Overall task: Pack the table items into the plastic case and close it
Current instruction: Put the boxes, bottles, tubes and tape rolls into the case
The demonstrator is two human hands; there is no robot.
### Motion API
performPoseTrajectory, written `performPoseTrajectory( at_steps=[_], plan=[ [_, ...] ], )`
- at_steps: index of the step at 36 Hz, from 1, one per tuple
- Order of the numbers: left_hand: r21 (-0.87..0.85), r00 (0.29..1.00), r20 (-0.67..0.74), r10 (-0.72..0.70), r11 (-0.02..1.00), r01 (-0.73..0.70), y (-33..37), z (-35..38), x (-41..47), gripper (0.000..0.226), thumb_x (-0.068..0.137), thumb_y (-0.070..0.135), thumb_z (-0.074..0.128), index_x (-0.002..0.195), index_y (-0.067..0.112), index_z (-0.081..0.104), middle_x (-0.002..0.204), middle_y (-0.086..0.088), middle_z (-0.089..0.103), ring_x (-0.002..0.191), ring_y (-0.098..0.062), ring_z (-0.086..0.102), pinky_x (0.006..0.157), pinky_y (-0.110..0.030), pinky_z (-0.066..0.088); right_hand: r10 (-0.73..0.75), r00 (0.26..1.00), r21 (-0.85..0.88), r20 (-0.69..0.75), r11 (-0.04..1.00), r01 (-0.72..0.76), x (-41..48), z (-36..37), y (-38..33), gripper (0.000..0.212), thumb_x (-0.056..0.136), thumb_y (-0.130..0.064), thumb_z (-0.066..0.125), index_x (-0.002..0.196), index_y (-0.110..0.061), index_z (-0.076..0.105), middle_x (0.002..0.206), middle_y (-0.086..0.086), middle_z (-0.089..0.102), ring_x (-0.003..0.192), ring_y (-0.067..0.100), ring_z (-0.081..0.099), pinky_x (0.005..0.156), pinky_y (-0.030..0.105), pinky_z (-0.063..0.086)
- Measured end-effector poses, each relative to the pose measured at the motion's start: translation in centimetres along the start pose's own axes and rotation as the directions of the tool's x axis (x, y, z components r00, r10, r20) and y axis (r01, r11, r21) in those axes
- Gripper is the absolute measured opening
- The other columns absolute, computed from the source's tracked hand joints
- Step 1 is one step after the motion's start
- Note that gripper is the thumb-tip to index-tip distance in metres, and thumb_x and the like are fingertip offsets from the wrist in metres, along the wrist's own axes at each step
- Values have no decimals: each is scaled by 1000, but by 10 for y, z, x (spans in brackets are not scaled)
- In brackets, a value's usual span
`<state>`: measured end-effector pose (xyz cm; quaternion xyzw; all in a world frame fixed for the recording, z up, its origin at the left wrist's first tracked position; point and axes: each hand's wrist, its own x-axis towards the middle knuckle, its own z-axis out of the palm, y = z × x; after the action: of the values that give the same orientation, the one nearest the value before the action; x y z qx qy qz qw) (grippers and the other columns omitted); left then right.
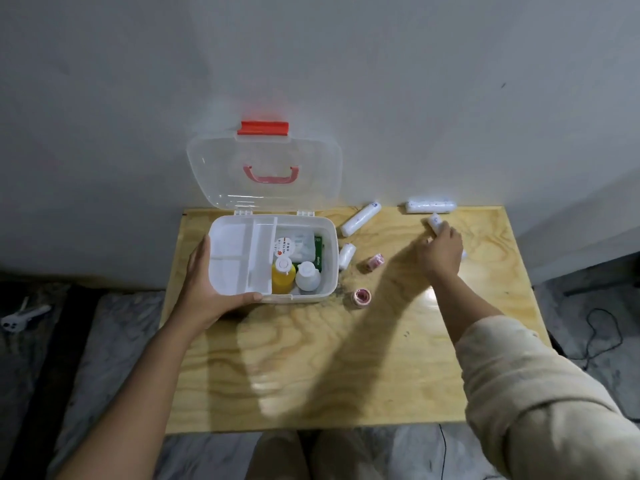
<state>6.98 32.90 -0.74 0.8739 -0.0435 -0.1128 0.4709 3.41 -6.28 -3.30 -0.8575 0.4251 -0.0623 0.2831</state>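
An open clear plastic case (304, 297) is shown at the far left of a plywood bench (311, 375). Its lid (214, 168) is stood upright against the wall, with the red latch (263, 128) uppermost. The case's near-left corner is braced by the left hand (204, 289): straight fingers are pressed flat to the left wall and the thumb is laid along the front rim.

Near the far right corner, a wrapped bandage roll (434, 221) is gripped in the curled fingers of the right hand (445, 251), one end poking out above.

Still loose are a slanted roll (360, 219), a roll along the far edge (430, 206), a short roll (347, 255) just beside the case's right wall, and two pink tape rolls (375, 261) (362, 295).

The rolls are judged light, soft and a little slippery in their wrapping, so they are best taken round the middle.

Room inside looks tight. A white tray (235, 261) covers the left half. A yellow bottle (283, 278), a white bottle (307, 277) and a green box (318, 252) fill much of the right, so the rolls may have to be laid flat for the lid to shut.
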Motion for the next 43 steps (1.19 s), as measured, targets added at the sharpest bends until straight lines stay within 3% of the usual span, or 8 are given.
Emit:
performPoseTrajectory(
  at_steps=[3, 9, 15, 19, 25, 32, 37, 43],
  plan=[
    [-17, 1000, -1, 7, 1000, -7, 3, 0, -3, 126, 33, 55, 92, 142, 39, 31, 144, 8, 40, 132, -15, 41, 106, -48, 41, -27, 1000, -45, -11, 999, 26, -6, 2, 2, 41, 87, -13, 48, 127, -7, 46, 128, 18, 49, 121, 36, 42, 96, 43, 38],
    [-18, 1000, 5, 19, 1000, -19, 10, -2, -5, 124, 35, 54, 91, 142, 40, 30, 143, 9, 40, 131, -13, 41, 105, -44, 41, -335, 938, 1, 94, 942, 336, -13, 9, 4, 33, 81, -1, 53, 113, -6, 62, 118, 15, 60, 110, 36, 52, 88, 37, 42],
    [-36, 1000, 4, 28, 999, -28, 14, -1, -8, 121, 35, 55, 89, 140, 39, 32, 141, 10, 42, 129, -12, 42, 104, -40, 41, -583, 742, 101, 331, 804, 586, -5, 18, -20, 34, 75, 2, 66, 108, -5, 68, 132, 16, 50, 129, 32, 39, 102, 27, 30],
    [-18, 1000, -1, 6, 1000, -6, 12, -2, -9, 129, 33, 59, 87, 145, 38, 26, 146, 11, 36, 133, -9, 36, 103, -33, 36, -704, 588, 105, 398, 672, 733, 1, 29, -35, 32, 80, 2, 64, 111, -8, 67, 144, 13, 39, 140, 28, 24, 109, 34, 26],
    [-14, 999, -6, -48, 999, 48, 14, -1, -12, 141, 31, 57, 87, 151, 34, 16, 151, 18, 23, 134, 0, 25, 105, -26, 27, -742, 460, 55, 488, 552, 832, 11, 39, -55, 32, 85, -5, 59, 117, -10, 59, 146, 13, 40, 139, 31, 29, 112, 48, 28],
    [-12, 999, -16, -49, 999, 49, 20, 0, -14, 141, 32, 56, 89, 151, 36, 15, 142, 23, 22, 126, 7, 23, 102, -22, 25, -718, 540, -43, 438, 583, 811, 8, 39, -71, 30, 83, -16, 61, 112, -16, 52, 125, 8, 57, 109, 31, 53, 84, 36, 44],
    [-13, 998, -10, -63, 998, 63, 22, -2, -14, 139, 31, 58, 84, 150, 39, 15, 146, 19, 24, 125, 8, 23, 101, -23, 25, -621, 603, -276, 501, 545, 792, 6, 33, -71, 51, 89, -26, 55, 136, -21, 37, 138, 5, 46, 126, 28, 41, 102, 41, 33],
    [-24, 1000, -4, -10, 1000, 10, 20, -2, -10, 125, 32, 56, 86, 142, 39, 29, 143, 13, 36, 124, -2, 36, 97, -27, 36, -499, 715, -388, 490, 609, 691, 3, 15, -60, 49, 90, -29, 53, 134, -15, 38, 132, 11, 48, 120, 32, 45, 97, 44, 37]
  ],
)
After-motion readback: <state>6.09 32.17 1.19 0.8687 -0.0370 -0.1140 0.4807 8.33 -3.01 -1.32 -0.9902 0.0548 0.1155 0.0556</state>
